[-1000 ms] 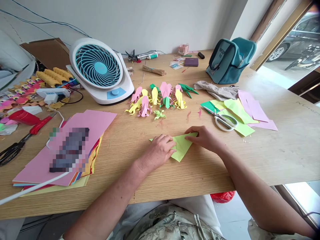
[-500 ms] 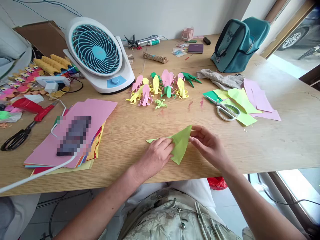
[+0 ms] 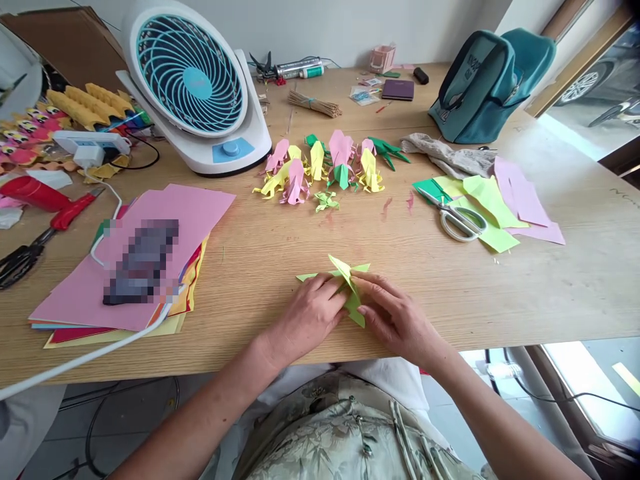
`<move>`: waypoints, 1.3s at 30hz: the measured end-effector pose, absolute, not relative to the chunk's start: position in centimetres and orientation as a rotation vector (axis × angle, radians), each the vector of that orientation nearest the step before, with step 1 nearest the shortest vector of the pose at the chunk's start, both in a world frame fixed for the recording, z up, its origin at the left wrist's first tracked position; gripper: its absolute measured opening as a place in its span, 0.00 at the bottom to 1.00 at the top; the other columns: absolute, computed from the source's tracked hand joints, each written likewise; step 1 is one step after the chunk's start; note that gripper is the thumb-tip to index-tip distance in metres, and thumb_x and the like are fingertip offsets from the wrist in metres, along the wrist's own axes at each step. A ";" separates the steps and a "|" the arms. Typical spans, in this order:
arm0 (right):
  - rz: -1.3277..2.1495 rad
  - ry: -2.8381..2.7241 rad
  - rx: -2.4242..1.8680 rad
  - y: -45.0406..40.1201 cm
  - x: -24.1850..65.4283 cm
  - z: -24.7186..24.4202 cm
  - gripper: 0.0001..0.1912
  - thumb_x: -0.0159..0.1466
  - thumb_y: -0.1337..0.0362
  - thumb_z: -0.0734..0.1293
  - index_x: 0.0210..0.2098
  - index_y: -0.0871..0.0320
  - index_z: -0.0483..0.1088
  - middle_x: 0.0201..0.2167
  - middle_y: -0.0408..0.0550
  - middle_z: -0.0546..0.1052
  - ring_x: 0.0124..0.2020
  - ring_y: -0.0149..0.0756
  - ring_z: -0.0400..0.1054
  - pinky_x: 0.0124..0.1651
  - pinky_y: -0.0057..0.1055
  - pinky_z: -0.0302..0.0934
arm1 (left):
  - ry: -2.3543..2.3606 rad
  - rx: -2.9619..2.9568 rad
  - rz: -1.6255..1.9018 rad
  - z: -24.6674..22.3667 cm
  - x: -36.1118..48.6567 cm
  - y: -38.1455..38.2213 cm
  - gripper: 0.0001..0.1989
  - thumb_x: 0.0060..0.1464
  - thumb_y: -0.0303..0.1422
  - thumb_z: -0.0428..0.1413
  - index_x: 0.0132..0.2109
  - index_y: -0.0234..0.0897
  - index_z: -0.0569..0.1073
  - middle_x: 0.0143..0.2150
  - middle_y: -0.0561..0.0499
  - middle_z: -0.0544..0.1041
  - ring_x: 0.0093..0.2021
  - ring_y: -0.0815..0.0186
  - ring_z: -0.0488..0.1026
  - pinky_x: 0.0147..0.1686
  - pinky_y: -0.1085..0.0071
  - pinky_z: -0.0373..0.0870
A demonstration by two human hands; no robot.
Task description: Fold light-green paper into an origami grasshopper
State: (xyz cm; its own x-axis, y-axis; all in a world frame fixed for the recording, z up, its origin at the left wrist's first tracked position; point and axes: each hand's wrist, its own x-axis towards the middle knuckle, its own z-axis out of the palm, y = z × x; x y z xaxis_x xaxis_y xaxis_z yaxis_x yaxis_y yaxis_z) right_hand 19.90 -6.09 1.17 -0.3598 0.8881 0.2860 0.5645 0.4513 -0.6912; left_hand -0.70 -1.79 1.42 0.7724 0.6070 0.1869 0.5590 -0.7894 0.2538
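A light green sheet of origami paper (image 3: 356, 311), partly folded, lies on the table close to its front edge. One flap of it stands up between my hands, and pointed corners stick out to the left and right. My left hand (image 3: 313, 313) presses the left part down with its fingers. From the right, my right hand (image 3: 397, 313) is closed on the raised flap, fingertips near the middle of the paper. My fingers hide much of the folds. Beyond my hands sits a small green folded figure (image 3: 327, 201), with several pink, yellow and green folded paper figures (image 3: 341, 153) behind it.
White-handled scissors (image 3: 463, 221) rest on green and pink paper pieces (image 3: 520, 193) at the right. At the left lies a stack of coloured paper (image 3: 85, 287) with a blurred-out object on top. A fan (image 3: 200, 93) and a teal backpack (image 3: 473, 93) stand farther back.
My right hand has moved left, bringing the right flap of the green paper up and over toward my left hand. My left hand stays on the paper. The view has shifted slightly.
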 end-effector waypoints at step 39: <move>0.359 -2.312 -1.141 -6.4 19.8 0.6 0.17 0.70 0.65 0.61 0.57 0.57 0.69 0.55 0.55 0.75 0.51 0.45 0.69 0.52 0.45 0.63 | 0.930 2.922 0.443 0.9 -1.7 -2.2 0.24 0.69 0.41 0.45 0.65 0.33 0.63 0.67 0.43 0.67 0.69 0.52 0.58 0.66 0.51 0.55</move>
State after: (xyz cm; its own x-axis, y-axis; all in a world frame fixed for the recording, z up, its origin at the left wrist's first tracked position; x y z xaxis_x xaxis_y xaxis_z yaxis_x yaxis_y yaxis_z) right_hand 19.78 -6.37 0.60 -0.5014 0.7943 0.3430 0.6530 0.6075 -0.4523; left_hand -1.70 -2.24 0.88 0.7792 0.5719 0.2565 0.5595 -0.8191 0.1267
